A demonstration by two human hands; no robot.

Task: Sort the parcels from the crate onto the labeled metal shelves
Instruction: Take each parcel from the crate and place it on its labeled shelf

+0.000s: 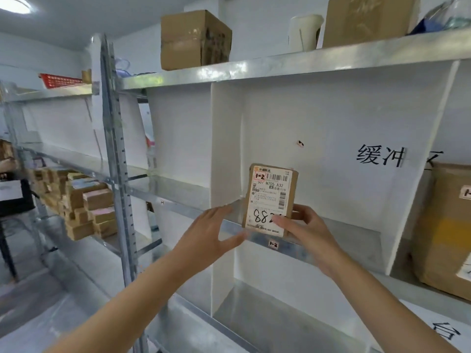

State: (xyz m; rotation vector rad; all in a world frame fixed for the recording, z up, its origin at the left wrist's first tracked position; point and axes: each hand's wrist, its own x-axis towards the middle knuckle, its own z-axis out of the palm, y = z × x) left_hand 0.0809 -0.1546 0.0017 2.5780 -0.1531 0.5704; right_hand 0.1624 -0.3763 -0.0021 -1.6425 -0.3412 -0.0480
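Parcel (pixel 270 197) upright on shelf (pixel 351 226), right hand (pixel 308 225) pinching its lower corner, left hand (pixel 211 230) just beside it, fingers (pixel 219 210) spread

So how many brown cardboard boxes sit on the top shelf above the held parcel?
2: left box over the white divider, right box cut by the frame's top; others may hide behind.

Centre frame, the grey metal shelf (pixel 230 226) carries a small brown cardboard parcel (pixel 270 197), upright at its front edge, right above the "1-2" tag (pixel 273 244). Up top, the upper metal shelf (pixel 280 64) bears a taped brown cardboard box (pixel 193 39).
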